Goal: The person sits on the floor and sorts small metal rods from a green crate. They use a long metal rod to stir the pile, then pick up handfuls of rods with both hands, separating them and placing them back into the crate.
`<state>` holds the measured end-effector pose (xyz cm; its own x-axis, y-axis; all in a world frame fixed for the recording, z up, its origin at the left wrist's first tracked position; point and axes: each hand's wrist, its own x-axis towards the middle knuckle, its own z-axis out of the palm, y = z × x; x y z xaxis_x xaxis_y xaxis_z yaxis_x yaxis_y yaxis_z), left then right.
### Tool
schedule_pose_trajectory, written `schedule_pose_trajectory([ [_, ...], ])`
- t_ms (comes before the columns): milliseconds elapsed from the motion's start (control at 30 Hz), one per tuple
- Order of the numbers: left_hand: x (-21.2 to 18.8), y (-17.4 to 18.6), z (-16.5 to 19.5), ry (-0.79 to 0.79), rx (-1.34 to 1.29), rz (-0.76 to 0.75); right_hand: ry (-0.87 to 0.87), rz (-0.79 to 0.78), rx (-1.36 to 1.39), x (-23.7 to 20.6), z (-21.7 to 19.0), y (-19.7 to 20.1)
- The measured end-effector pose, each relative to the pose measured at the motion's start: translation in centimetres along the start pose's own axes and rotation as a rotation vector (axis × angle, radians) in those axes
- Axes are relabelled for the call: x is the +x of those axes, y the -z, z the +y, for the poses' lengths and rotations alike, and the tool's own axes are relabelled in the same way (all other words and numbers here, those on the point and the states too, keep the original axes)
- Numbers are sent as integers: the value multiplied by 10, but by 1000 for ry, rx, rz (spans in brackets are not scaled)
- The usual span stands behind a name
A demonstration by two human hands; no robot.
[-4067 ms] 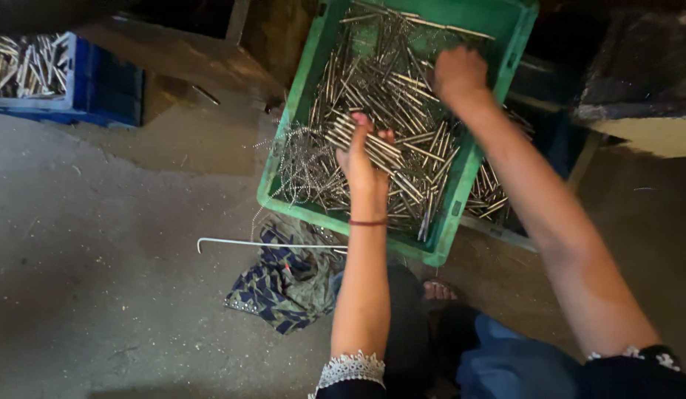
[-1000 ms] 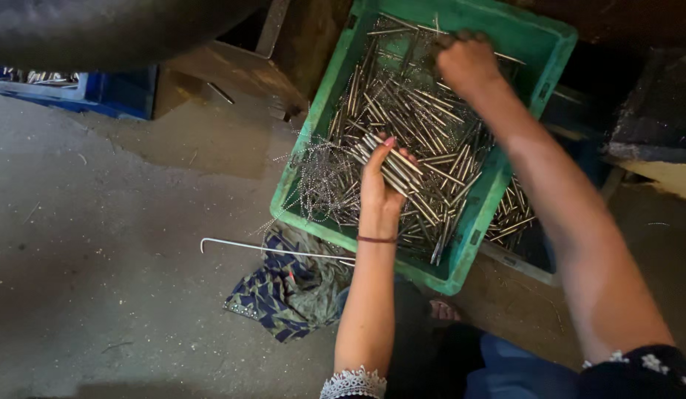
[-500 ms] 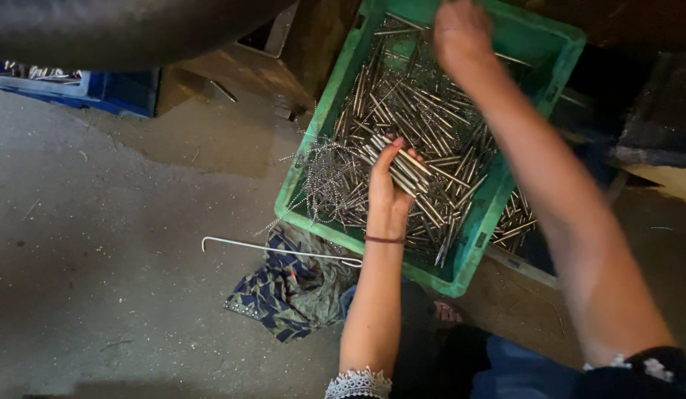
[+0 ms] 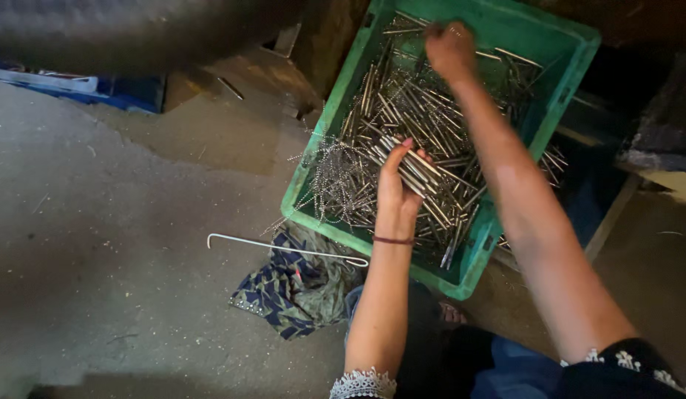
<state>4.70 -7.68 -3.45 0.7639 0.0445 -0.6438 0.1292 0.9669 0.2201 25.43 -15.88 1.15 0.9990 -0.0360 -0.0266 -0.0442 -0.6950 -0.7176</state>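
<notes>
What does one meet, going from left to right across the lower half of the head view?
Bare concrete floor → hooked metal rod → patterned dark cloth → left hand holding a bundle of metal pins → green crate.

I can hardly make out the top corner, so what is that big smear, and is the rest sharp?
Head view: a large blurred dark shape covers the upper left, too close to focus; the green crate and metal rods are fairly sharp and catch the light; right hand slightly motion-blurred; right edge falls into shadow.
</notes>
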Motion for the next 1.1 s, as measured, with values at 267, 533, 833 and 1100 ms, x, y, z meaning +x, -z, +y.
schedule_pose_trajectory([
  [267, 8, 10, -1, -11, -20, -36, 184, -36, -474, 0, 17, -25],
  [533, -13, -14, 8, -60, -143, -226, 317, -168, 98, -13, 39, 44],
  [833, -29, -25, 14, -77, -112, -292, 514, -653, -222, -122, -29, 93],
  [1100, -9, -8, 0, -24, -201, -234, 391, -154, -112, -16, 24, 45],
])
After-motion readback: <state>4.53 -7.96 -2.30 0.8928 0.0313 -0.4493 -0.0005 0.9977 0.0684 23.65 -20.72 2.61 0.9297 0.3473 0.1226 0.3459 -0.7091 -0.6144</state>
